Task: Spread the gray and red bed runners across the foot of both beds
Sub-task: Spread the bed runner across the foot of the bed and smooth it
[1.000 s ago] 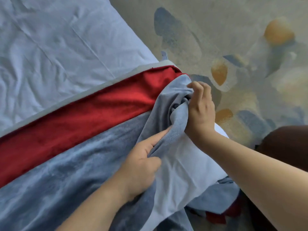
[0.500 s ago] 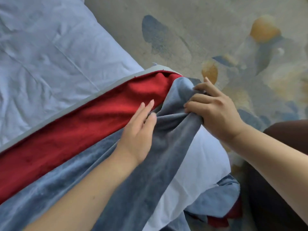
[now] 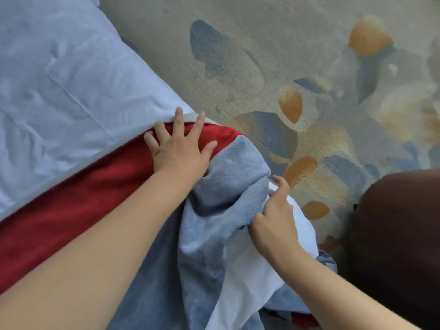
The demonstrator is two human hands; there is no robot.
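At the foot corner of the bed, over a creased white bed sheet, a long plush bed runner laid slantwise: broad red velvety band on the far side, gray fleecy band on the near side, joined edge to edge. On the red band right at the corner, left hand laid flat, palm down, fingers straight and fanned wide, two fingertips reaching past the red onto the white sheet; nothing gripped. Just beside it, toward the bed's edge, gray band bunched into thick folds and tumbling over the side. Lower on that bunch, right hand with fingers curled round a fold of the gray band, forefinger lifted and pointing away. Under the right hand, smooth white cloth draped down the corner of the bed, with more gray and a scrap of red hanging below it near the floor. Beyond the bed, beige patterned carpet with blue-gray and orange blotches. At the right edge, rounded dark brown upholstered shape, apart from the bed; kind of furniture impossible to tell.
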